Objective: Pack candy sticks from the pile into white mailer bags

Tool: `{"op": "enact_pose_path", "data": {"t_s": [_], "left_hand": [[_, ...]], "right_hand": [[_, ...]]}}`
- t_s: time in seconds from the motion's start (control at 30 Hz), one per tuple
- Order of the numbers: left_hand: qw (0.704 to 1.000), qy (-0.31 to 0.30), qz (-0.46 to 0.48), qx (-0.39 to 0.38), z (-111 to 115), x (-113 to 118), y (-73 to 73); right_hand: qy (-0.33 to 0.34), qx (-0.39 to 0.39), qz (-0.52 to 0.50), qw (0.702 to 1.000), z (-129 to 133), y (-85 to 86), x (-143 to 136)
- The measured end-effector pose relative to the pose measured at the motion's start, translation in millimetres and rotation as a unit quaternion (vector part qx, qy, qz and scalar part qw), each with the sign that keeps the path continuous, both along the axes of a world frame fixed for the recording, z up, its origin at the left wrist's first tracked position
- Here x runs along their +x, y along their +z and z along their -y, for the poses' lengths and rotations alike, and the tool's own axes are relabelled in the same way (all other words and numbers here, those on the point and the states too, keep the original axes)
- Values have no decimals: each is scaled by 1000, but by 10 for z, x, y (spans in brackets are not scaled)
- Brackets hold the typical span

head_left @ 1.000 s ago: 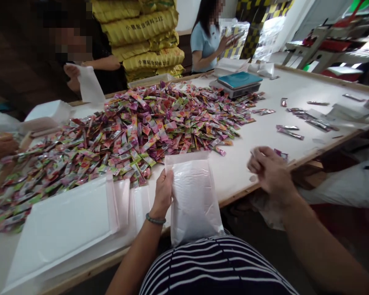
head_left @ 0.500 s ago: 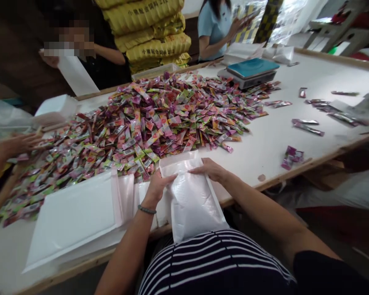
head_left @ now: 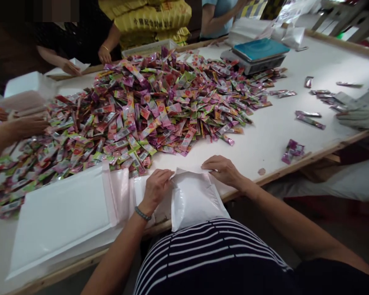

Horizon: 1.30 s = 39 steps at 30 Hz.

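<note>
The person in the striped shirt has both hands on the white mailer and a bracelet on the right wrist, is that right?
The wrist is wrong: the head view shows the bracelet on the left one. The left hand and right hand are indeed on the white mailer.

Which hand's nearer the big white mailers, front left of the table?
Left. The left hand is just right of the big white mailers; the right hand is farther right, on the other side of the held envelope.

One scale (head_left: 261, 51), one basket (head_left: 150, 48), one held mailer (head_left: 197, 196), two own hands (head_left: 156, 186); sachets (head_left: 153, 108) beyond counting.
</note>
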<state>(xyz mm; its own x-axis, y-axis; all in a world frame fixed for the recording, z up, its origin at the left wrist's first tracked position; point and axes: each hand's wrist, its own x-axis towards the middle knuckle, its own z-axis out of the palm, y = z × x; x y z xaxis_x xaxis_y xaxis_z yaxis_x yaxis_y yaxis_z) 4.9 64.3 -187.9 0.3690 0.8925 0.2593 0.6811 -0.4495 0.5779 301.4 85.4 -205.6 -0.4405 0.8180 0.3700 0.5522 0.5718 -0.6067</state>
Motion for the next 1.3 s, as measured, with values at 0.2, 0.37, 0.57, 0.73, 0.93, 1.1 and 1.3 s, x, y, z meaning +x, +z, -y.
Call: {"op": "enact_pose_path", "data": {"t_s": [0.2,0.37,0.57,0.73,0.93,1.1,1.3], "left_hand": [[992,-57,-110,36,108,-134,-53],[996,3,-83,-13,202,-9,48],[882,234,148,-381,512,161,305],[808,214,271,-478,684,227,297],[808,269,228,-472,772,194,145],[847,241,206,-426,786,133,145],[881,221,171,-381,605,21,48]], "right_hand": [[26,18,73,997,188,-139,163],[79,42,202,975,319,-58,117],[92,13,238,967,341,237,196],[-6,10,67,998,201,503,-343],[213,-4,151,965,273,355,-1072],[240,-44,177,953,130,236,-1056],[49,-118,243,962,-376,369,-798]]}}
